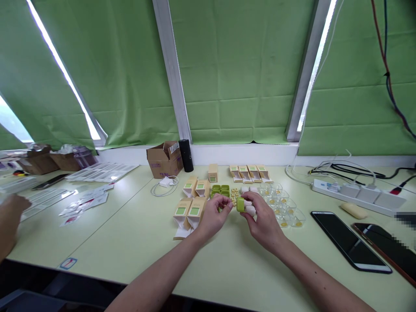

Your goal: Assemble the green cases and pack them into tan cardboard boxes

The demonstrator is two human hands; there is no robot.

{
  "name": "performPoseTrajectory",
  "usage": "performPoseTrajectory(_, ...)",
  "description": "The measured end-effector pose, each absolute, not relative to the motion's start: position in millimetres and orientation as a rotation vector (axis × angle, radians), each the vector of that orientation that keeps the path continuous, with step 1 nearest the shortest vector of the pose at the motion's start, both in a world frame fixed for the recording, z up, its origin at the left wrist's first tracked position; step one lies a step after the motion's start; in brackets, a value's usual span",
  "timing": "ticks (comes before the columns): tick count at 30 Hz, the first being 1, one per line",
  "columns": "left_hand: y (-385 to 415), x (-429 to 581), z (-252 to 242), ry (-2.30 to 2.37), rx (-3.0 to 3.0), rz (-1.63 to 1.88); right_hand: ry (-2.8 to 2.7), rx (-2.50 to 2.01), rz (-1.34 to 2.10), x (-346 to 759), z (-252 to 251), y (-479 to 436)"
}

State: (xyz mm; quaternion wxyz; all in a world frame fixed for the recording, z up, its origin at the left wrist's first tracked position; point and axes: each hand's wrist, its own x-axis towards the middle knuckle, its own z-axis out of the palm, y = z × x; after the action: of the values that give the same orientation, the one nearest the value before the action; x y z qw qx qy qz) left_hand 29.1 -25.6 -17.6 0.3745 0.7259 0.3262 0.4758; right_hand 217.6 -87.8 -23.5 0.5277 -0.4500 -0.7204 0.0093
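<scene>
My right hand (pixel 261 219) grips a small green square piece (pixel 240 204) with white rounded parts (pixel 249 210) beside it. My left hand (pixel 215 213) is just left of it, thumb and fingers pinched together; what lies between them is too small to make out. Behind the left hand sit green square pieces (pixel 220 189) in a cluster. Small yellow pieces (pixel 234 191) lie between the hands. Clear plastic cups (pixel 283 203) with yellow spots in them stand right of my right hand. Open tan cartons (pixel 181 207) with green labels stand at the left.
More tan cartons (pixel 249 173) stand toward the wall. A cardboard box (pixel 165 161), black bottle (pixel 186 155) and white charger (pixel 167 182) are behind left. At right are a power strip (pixel 352 197) and phones (pixel 351 240). Another person's hand (pixel 14 212) is at far left.
</scene>
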Motion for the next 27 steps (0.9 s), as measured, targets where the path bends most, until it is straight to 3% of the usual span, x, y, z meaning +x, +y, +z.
performPoseTrajectory(20,-20.2,28.7,-19.3,0.850,1.794,1.228,-1.745,-1.075,0.041,217.8,-20.7,-89.1)
performPoseTrajectory(27,-29.4,25.7,-13.3,0.852,2.016,1.396,-1.739,-1.084,0.001,218.8,-16.2,-92.3)
